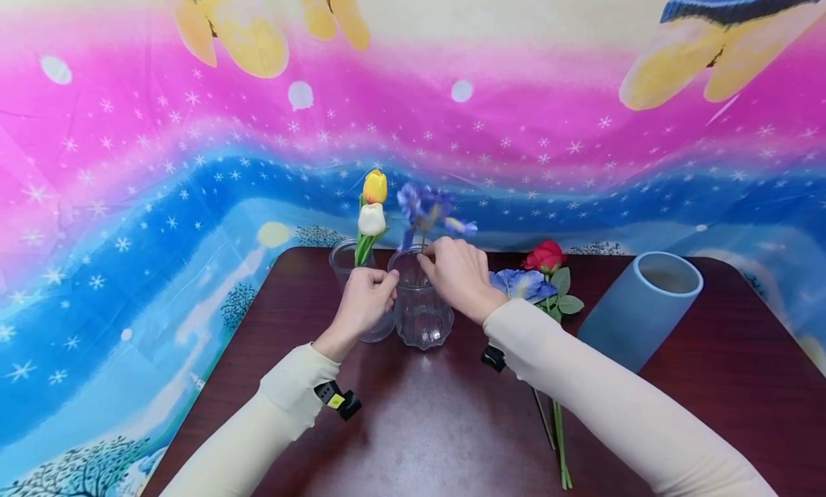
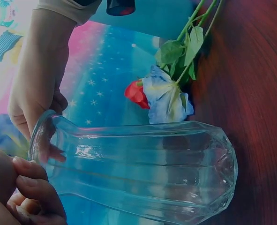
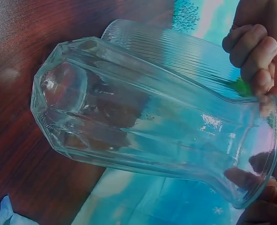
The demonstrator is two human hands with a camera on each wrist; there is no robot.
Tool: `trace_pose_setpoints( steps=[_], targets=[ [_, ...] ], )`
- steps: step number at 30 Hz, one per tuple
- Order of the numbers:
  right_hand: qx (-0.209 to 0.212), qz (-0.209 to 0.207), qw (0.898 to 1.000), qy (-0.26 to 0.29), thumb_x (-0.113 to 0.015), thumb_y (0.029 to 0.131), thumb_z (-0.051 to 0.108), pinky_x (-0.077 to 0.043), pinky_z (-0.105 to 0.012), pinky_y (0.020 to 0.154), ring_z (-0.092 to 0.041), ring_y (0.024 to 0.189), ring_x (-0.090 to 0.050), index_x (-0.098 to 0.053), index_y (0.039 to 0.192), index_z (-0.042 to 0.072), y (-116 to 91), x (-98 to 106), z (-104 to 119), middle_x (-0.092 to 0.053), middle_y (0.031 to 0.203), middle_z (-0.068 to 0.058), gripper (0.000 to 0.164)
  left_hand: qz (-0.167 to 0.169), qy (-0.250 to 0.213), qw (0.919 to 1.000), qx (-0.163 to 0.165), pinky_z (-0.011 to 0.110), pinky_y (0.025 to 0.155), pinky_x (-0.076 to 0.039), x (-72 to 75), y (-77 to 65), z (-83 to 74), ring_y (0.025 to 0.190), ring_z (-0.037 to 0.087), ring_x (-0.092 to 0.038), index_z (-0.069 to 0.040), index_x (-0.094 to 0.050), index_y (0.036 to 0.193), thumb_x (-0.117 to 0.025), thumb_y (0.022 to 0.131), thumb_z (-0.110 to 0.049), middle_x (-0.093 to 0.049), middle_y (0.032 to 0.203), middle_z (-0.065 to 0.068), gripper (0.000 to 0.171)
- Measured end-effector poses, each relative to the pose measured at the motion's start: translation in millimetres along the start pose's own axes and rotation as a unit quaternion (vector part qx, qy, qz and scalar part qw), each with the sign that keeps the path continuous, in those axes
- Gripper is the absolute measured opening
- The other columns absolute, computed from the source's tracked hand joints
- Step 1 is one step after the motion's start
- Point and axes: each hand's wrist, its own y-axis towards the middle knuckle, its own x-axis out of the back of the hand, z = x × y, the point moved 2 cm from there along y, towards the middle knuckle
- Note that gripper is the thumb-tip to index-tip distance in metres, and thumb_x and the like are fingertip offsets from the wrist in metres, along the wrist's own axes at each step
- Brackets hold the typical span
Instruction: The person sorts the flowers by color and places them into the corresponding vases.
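A clear fluted glass vase [image 1: 424,318] stands upright on the table between the hands. With curled fingers, my left hand [image 1: 366,300] pinches its rim from the left. At the mouth, my right hand [image 1: 457,273] pinches the stem of a blue-purple iris [image 1: 426,204], whose bloom rises above the rim. Fingertips of the right hand [image 3: 243,180] show through the glass near the rim; the stem's lower end cannot be made out. Behind the left hand, a second, ribbed glass vase [image 1: 343,257] holds a yellow tulip [image 1: 375,187] and a white tulip [image 1: 371,219].
Right of the vase lie a red rose [image 1: 544,256] and a light-blue flower [image 1: 524,285], stems toward the front. A blue-grey vase [image 1: 635,318] stands farther right. The dark wooden table [image 1: 413,425] backs onto a printed snowflake cloth [image 1: 555,145].
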Motion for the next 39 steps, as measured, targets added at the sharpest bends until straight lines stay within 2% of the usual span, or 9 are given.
trace_pose_setpoints(
  steps=[4, 6, 10, 17, 23, 34, 39],
  targets=[
    [-0.005, 0.003, 1.0, 0.004, -0.065, 0.098, 0.037, -0.032, -0.03, 0.043, -0.018, 0.051, -0.051, -0.077, 0.084, 0.016, -1, 1, -1, -0.054, 0.057, 0.002, 0.027, 0.0, 0.0, 1.0, -0.005, 0.027, 0.055, -0.04, -0.7, 0.5, -0.1, 0.047, 0.013, -0.049, 0.004, -0.061, 0.062, -0.055, 0.102, -0.018, -0.048, 0.044, -0.004, 0.046],
    [-0.01, -0.001, 1.0, 0.006, -0.067, 0.096, 0.039, -0.031, -0.03, 0.042, -0.018, 0.049, -0.049, -0.074, 0.077, 0.013, -1, 2, -2, -0.05, 0.056, 0.001, 0.033, 0.001, 0.0, 1.0, -0.006, 0.027, 0.055, -0.041, -1.0, 0.6, -0.1, 0.047, 0.013, -0.049, 0.005, -0.062, 0.063, -0.055, 0.102, -0.018, -0.048, 0.045, -0.004, 0.046],
    [-0.017, -0.013, 1.0, 0.006, -0.067, 0.095, 0.044, -0.028, -0.03, 0.04, -0.019, 0.045, -0.045, -0.052, 0.057, 0.013, -4, 4, -4, -0.039, 0.05, 0.0, 0.051, 0.004, 0.0, 1.0, -0.003, 0.027, 0.057, -0.041, -1.1, 0.2, -0.4, 0.047, 0.013, -0.049, 0.01, -0.063, 0.068, -0.054, 0.103, -0.02, -0.048, 0.045, -0.004, 0.047],
    [-0.011, -0.042, 0.999, 0.012, -0.068, 0.093, 0.044, -0.027, -0.03, 0.042, -0.018, 0.048, -0.042, -0.046, 0.059, 0.015, -8, 7, -8, -0.037, 0.052, 0.001, 0.05, -0.001, 0.001, 1.0, 0.003, 0.027, 0.058, -0.042, -1.0, -0.2, 0.3, 0.048, 0.013, -0.049, 0.011, -0.064, 0.069, -0.055, 0.103, -0.02, -0.048, 0.046, -0.004, 0.047],
    [-0.007, -0.072, 0.997, 0.038, -0.069, 0.094, 0.042, -0.025, -0.03, 0.045, -0.018, 0.047, -0.038, -0.041, 0.059, 0.016, -15, 15, -14, -0.035, 0.053, 0.001, 0.052, -0.002, -0.002, 1.0, 0.003, 0.026, 0.058, -0.042, -0.6, -0.9, -0.1, 0.048, 0.012, -0.05, 0.011, -0.063, 0.068, -0.054, 0.103, -0.02, -0.048, 0.045, -0.004, 0.047],
    [-0.008, -0.069, 0.996, 0.059, -0.069, 0.094, 0.04, -0.022, -0.03, 0.047, -0.018, 0.049, -0.034, -0.046, 0.063, 0.016, -24, 26, -24, -0.034, 0.054, 0.001, 0.046, -0.007, -0.014, 0.9998, 0.009, 0.024, 0.057, -0.042, -2.6, -1.0, 0.3, 0.048, 0.011, -0.05, 0.009, -0.062, 0.066, -0.055, 0.102, -0.018, -0.049, 0.045, -0.005, 0.045],
    [-0.009, -0.066, 0.996, 0.064, -0.069, 0.094, 0.038, -0.024, -0.03, 0.048, -0.018, 0.053, -0.04, -0.069, 0.079, 0.018, -28, 29, -29, -0.04, 0.057, 0.001, 0.026, -0.008, -0.016, 0.9998, 0.012, 0.024, 0.056, -0.041, -2.5, -0.9, 1.0, 0.048, 0.011, -0.05, 0.01, -0.062, 0.067, -0.055, 0.102, -0.017, -0.049, 0.045, -0.005, 0.045]
  ],
)
